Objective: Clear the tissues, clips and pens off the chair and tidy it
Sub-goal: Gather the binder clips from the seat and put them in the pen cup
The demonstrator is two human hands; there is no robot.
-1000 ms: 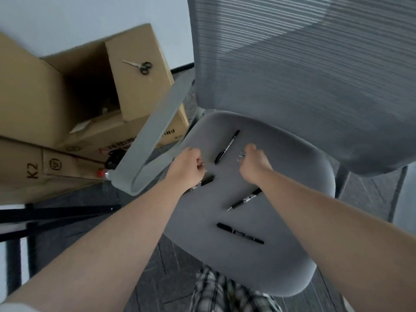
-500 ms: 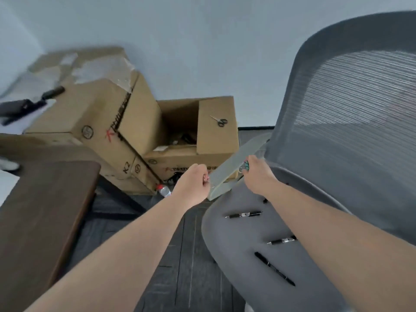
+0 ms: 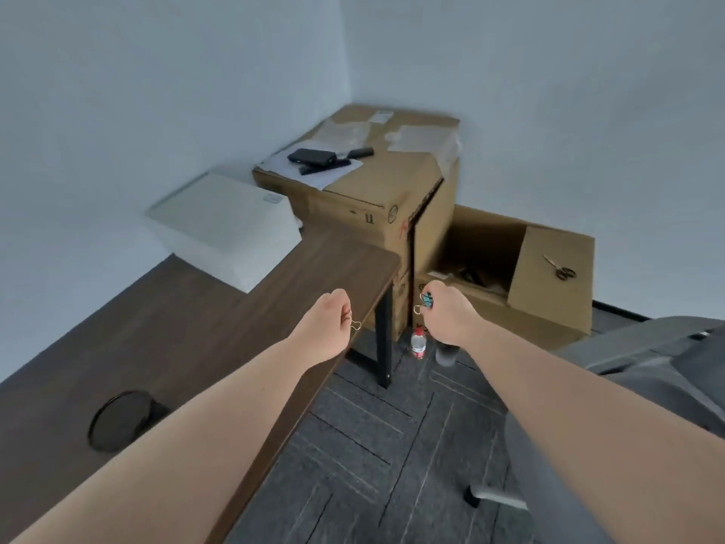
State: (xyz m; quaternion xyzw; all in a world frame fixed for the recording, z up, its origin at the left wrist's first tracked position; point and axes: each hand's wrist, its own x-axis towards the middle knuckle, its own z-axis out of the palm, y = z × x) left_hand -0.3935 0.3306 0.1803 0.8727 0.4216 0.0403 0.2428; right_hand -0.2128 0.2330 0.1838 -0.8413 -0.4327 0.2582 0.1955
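Note:
My left hand [image 3: 327, 327] is closed on a small binder clip [image 3: 76, 323] with copper-coloured wire handles, held above the right edge of the dark wooden desk [image 3: 164, 339]. My right hand [image 3: 447, 314] grips a teal binder clip [image 3: 425, 301] with a wire loop sticking out, held in the air over the floor just past the desk's corner. Only part of the grey chair [image 3: 647, 355] shows at the right edge; its seat and the pens are out of view.
Cardboard boxes [image 3: 376, 198] are stacked in the corner, one open box [image 3: 549, 276] with scissors [image 3: 559, 267] on its flap. A white box [image 3: 223, 225] sits behind the desk. A water bottle [image 3: 418, 343] and a dark cup [image 3: 446, 353] stand on the grey carpet. A round black cable hole [image 3: 121, 420] is in the desk.
The view has swung left from the chair seat to the desk. Both hands lifted clips off the seat and carried them left, toward the desk.

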